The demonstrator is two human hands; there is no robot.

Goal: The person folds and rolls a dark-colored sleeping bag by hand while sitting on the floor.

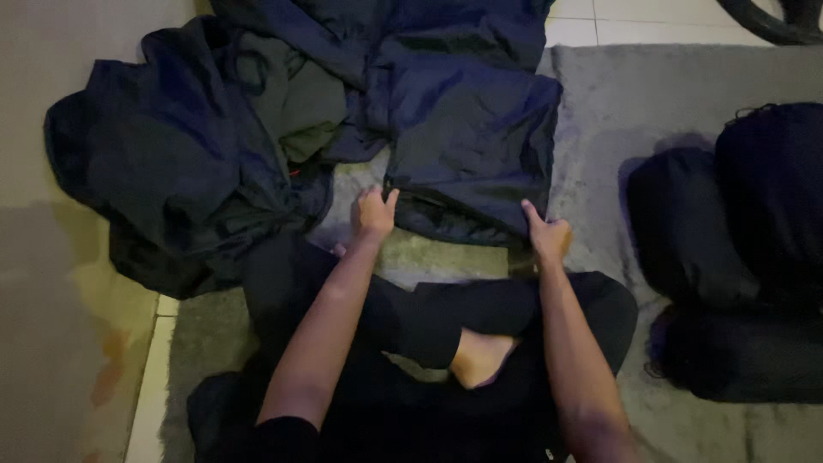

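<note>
A dark navy puffy jacket or sleeping-bag cloth (467,137) lies spread on a grey rug (651,94) in front of my crossed legs. My left hand (375,214) grips the cloth's near left corner. My right hand (547,233) pinches its near right corner. Both corners sit at the folded near edge, just beyond my knees. The rest of the fabric runs away from me toward the top of the view.
A heap of dark blue and olive garments (189,154) lies to the left, partly on the tiled floor (51,283). Three dark stuffed sacks (737,257) rest on the rug at the right. A dark curved object (771,21) shows at the top right.
</note>
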